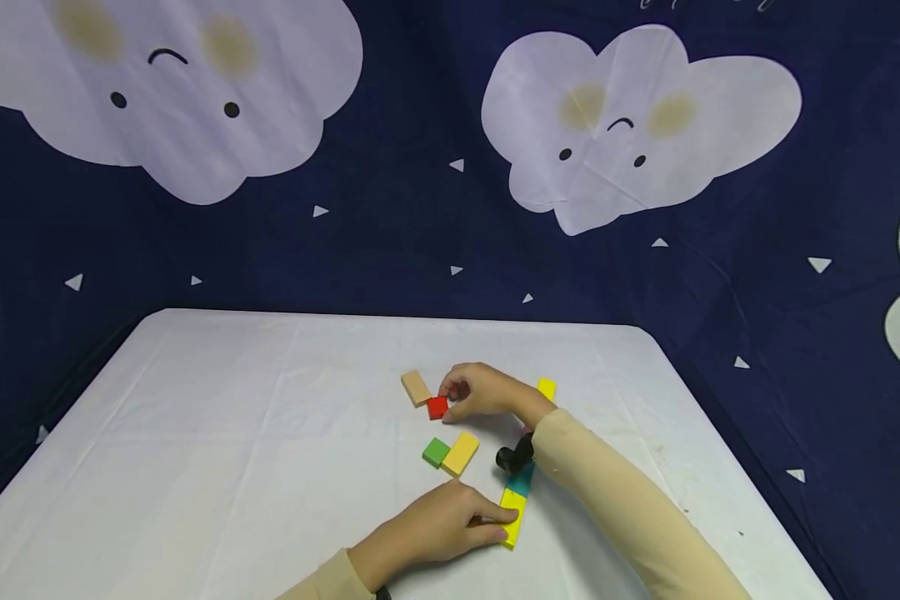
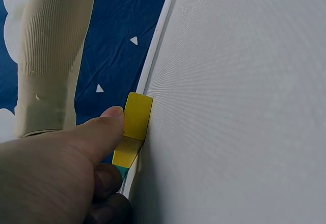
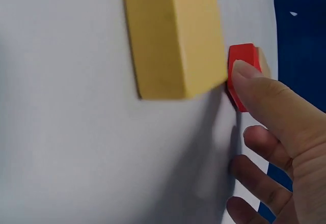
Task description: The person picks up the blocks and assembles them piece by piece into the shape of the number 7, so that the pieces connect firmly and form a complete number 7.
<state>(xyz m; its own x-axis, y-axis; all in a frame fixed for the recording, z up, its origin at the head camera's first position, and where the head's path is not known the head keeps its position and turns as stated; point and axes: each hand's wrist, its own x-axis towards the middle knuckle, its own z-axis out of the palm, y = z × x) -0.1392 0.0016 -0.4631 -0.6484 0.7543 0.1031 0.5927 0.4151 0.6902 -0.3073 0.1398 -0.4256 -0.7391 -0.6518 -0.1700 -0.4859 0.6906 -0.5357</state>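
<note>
My left hand [image 1: 444, 521] holds the yellow block [image 1: 513, 533] at the near end of a row, with thumb and finger at its side. Beyond that block lies a teal block [image 1: 521, 480]; my right forearm hides the row's middle, and another yellow block [image 1: 546, 387] shows at the far end. Thumb and finger of my right hand [image 1: 487, 390] pinch a small red block [image 1: 437, 407] by its right side. In the right wrist view, the thumb lies over the red block [image 3: 242, 53], while part of the grip is hidden. A tan block [image 1: 416, 388] touches the red one.
A green block [image 1: 436, 452] and a pale yellow block [image 1: 461, 454] lie together between the hands. A black wrist camera [image 1: 515, 454] sits under the right wrist, above the row. The white table [image 1: 195, 433] meets a dark blue cloth [image 1: 405, 250] with clouds behind.
</note>
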